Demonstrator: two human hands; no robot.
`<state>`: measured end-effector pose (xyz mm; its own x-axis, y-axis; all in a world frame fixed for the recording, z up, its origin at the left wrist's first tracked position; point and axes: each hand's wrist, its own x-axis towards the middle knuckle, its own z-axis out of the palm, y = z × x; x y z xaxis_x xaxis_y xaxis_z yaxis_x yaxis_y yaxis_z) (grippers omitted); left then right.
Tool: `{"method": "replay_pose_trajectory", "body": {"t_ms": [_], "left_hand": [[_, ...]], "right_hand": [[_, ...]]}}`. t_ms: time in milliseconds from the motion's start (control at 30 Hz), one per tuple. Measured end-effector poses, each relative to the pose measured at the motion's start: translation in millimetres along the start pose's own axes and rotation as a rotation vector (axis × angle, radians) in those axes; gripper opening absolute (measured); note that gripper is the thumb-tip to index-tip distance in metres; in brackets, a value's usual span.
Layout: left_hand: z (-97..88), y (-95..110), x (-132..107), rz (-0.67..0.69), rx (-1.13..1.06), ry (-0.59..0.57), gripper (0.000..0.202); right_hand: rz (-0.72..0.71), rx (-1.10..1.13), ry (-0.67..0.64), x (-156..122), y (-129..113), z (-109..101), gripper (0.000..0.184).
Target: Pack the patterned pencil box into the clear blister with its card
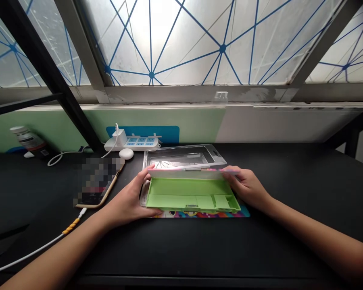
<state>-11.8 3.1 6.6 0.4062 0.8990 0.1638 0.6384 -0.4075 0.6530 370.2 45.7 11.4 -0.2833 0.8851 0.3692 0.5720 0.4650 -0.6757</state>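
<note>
A green pencil case lies open in front of me, its inside showing a long tray and small compartments at the right. Its raised lid is seen nearly edge-on along the back. My left hand grips the left end of the case, thumb near the lid and a finger along the front. At the right end, my right hand pinches the lid's edge; some of its fingers are hidden behind. Under the case lies a colourful printed card. Behind it rests a clear plastic package shell.
Left of the case is a phone on a charging cable. Behind it are a white rounded case and a power strip with a plugged-in charger. A bottle leans at the far left. Black frame bars flank the desk.
</note>
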Motion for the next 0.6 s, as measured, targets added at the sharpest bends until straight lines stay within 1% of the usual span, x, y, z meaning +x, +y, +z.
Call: {"method": "replay_pose_trajectory", "body": {"t_ms": [67, 133, 200, 233, 267, 333, 400, 500, 600], "left_hand": [[-1.3, 1, -1, -0.027, -0.011, -0.010, 0.126], [-2.7, 2, -1, -0.031, -0.016, -0.022, 0.131], [-4.0, 3, -1, -0.016, -0.026, -0.040, 0.132], [-4.4, 3, -1, -0.007, -0.028, -0.049, 0.131], [-4.7, 3, -1, 0.003, -0.025, -0.059, 0.129], [-4.8, 4, -1, 0.035, 0.010, -0.076, 0.117], [-4.6, 4, -2, 0.067, 0.065, -0.077, 0.101], [-4.1, 5, -4, 0.093, 0.118, -0.059, 0.083], [-3.3, 7, -6, 0.120, 0.122, -0.018, 0.082]], "right_hand": [[0.104, 0.122, 0.000, 2, 2, 3, 0.040], [0.193, 0.245, 0.015, 1, 6, 6, 0.039], [0.224, 0.282, 0.050, -1, 9, 8, 0.043], [0.219, 0.256, 0.074, -2, 10, 8, 0.046], [0.203, 0.203, 0.100, -3, 11, 7, 0.050], [0.153, 0.063, 0.133, -6, 10, 6, 0.060], [0.092, -0.071, 0.115, -8, 8, 4, 0.067], [-0.017, -0.207, 0.063, -9, 4, 2, 0.067], [-0.104, -0.227, 0.036, -10, 3, -2, 0.060]]}}
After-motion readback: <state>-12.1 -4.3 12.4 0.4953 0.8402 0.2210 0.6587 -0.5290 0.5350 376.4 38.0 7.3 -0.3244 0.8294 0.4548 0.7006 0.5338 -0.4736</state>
